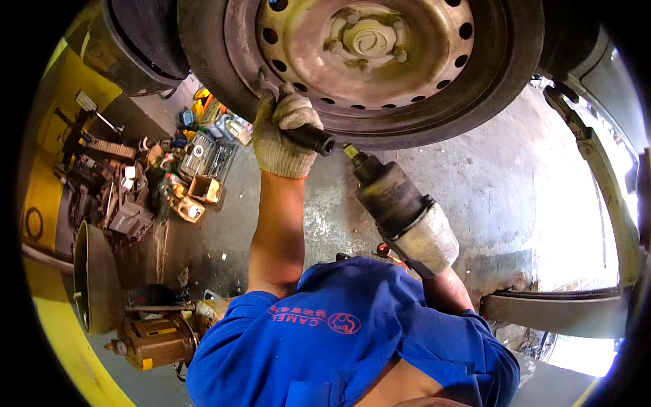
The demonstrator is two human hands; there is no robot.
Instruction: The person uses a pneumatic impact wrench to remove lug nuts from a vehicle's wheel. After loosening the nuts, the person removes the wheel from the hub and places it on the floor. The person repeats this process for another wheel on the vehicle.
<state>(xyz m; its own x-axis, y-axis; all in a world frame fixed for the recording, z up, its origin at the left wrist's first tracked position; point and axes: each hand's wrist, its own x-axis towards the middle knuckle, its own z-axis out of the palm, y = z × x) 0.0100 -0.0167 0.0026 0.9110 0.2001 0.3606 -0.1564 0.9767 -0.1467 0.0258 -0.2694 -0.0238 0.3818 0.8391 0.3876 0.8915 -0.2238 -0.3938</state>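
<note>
My left hand (pixel 274 146), in a soiled knit work glove, is closed around a black impact socket (pixel 312 140), its open end pointing right. It is just below the rim of a wheel (pixel 369 74) with a dusty steel disc and center cap. A thin metal piece (pixel 263 73) shows above my left fingers; I cannot tell what it is. My right hand (pixel 430 241), also gloved, grips a dark impact wrench (pixel 390 197). The wrench's bare square drive tip points up and left toward the socket, with a small gap between them.
Tools, boxes and bottles (pixel 196 159) lie on the floor at left, beside dark metal parts (pixel 122 197). A brown metal cylinder (pixel 159 339) is at lower left. A lift arm (pixel 556 312) reaches in at right. Another rounded dark part (pixel 125 54) hangs at upper left.
</note>
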